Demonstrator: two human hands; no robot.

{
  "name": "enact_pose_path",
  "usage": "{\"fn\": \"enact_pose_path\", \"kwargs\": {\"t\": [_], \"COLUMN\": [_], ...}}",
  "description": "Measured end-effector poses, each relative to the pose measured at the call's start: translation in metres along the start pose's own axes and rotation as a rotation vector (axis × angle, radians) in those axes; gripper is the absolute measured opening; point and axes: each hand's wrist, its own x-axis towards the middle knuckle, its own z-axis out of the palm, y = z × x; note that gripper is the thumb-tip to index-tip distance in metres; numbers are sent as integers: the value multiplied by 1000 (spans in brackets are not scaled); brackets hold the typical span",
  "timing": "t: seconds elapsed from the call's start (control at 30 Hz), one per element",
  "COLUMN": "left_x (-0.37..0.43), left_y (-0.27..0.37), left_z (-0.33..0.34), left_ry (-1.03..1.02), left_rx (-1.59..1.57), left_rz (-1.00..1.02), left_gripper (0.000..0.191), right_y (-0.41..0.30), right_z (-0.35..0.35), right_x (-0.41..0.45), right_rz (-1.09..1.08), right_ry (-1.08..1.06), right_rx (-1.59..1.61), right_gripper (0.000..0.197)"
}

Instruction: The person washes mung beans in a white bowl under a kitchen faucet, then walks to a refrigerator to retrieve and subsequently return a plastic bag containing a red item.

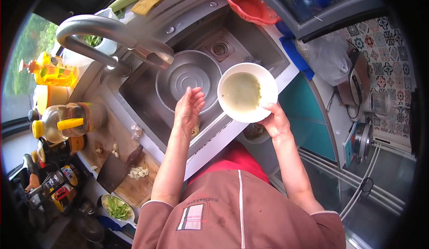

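A white bowl (242, 113) is held by its rim in my right hand (276, 120), above the sink's front edge. It contains cloudy pale-green liquid, with small green bits gathered along the right side. My left hand (190, 106), holding nothing, hovers with its fingers apart over the near edge of a round metal basin (187, 78). That basin rests in the stainless steel sink (144, 104), close to the drain (220, 49). Over the basin hangs the spout of the metal faucet (161, 53); I see no water running. A yellowish thing lies partly hidden behind my left wrist.
Left of the sink, a cleaver (112, 172) and garlic cloves lie on a wooden cutting board (144, 193). Bottles, including an oil bottle (63, 123), line the window side. A red plastic basket (248, 7) stands behind the sink, under a dark-framed panel (321, 17).
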Motion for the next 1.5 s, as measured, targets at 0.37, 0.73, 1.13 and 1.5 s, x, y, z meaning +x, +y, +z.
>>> {"fn": "enact_pose_path", "kwargs": {"t": [0.37, 0.73, 1.13, 1.5], "left_x": [1, 1, 21, -11], "left_y": [-11, -4, 27, 55], "left_z": [-11, 57, 108, 85], "left_ry": [300, 202, 238, 245], "left_rx": [-278, 222, 1529, 1216], "left_rz": [203, 456, 1281, 652], "left_gripper": [20, 25, 23, 18], "right_y": [-16, -39, -41, -36], "right_z": [-5, 8, 29, 35], "right_x": [44, 62, 60, 60], "right_rz": [49, 110, 121, 151], "right_ry": [-66, -121, -142, -156], "right_rx": [-41, -112, -178, -159], "right_gripper": [70, 72, 71, 70]}}
